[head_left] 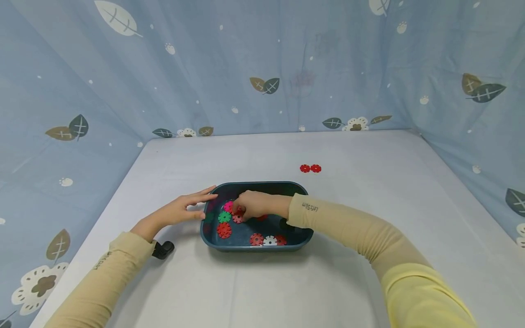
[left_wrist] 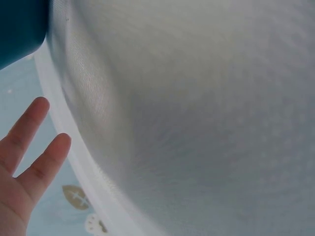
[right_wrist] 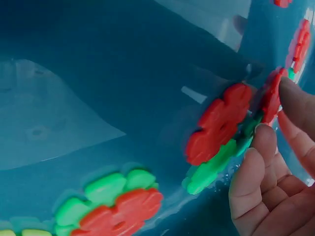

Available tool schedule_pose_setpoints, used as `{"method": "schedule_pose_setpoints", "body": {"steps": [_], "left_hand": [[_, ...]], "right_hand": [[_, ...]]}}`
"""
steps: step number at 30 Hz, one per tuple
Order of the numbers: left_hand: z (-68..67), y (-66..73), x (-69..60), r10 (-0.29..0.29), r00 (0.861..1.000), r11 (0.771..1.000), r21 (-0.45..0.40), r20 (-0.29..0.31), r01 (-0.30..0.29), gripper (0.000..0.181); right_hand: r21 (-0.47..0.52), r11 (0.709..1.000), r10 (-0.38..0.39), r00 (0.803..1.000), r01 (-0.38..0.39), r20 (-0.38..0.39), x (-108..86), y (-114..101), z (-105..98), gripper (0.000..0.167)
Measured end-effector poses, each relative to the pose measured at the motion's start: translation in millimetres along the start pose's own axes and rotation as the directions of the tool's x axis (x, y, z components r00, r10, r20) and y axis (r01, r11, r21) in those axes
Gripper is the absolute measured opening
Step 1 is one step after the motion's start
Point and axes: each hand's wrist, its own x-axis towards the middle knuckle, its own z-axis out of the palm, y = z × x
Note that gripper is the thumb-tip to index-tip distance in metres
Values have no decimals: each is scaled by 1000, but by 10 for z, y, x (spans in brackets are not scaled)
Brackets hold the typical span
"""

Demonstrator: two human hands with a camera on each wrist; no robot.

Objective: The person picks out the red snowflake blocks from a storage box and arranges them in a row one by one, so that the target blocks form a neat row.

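Red flower-shaped disc (right_wrist: pixel 273 96) is pinched by the right hand (head_left: pixel 253 203) toward nine o'clock in the blue tray (head_left: pixel 256 248); an edge-only hold might slip or drag the nearby green disc (right_wrist: pixel 212 169). Left hand (head_left: pixel 182 210), fingers outstretched at nine o'clock, could jog the tray.

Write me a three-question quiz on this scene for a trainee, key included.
1. Multiple choice: which reaches in among the discs inside the tub? A) the left hand; B) the right hand; C) neither.
2. True or false: in the head view, the two red discs outside the tub lie nearer the wearer than it does.
3. Fill in: by the tub's near wall, a ____ disc sits between two reddish ones.

Key: 1. B. 2. False; the red discs lie beyond it. 3. White.
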Motion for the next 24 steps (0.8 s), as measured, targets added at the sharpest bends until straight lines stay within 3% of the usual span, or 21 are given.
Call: {"method": "schedule_pose_setpoints", "body": {"steps": [8, 15, 24], "left_hand": [[-2, -4, -5, -2, 1000, 1000, 5, 3, 2, 55], [-1, -2, -5, -1, 1000, 1000, -3, 2, 1, 55], [-1, -5, -6, 4, 1000, 1000, -4, 0, -4, 55]], "right_hand": [[-27, 1000, -12, 1000, 11, -14, 16, -11, 32, 40], [-27, 1000, 9, 1000, -10, -12, 30, -9, 59, 31], [63, 998, 3, 1000, -3, 9, 1, -23, 30, 32]]}}
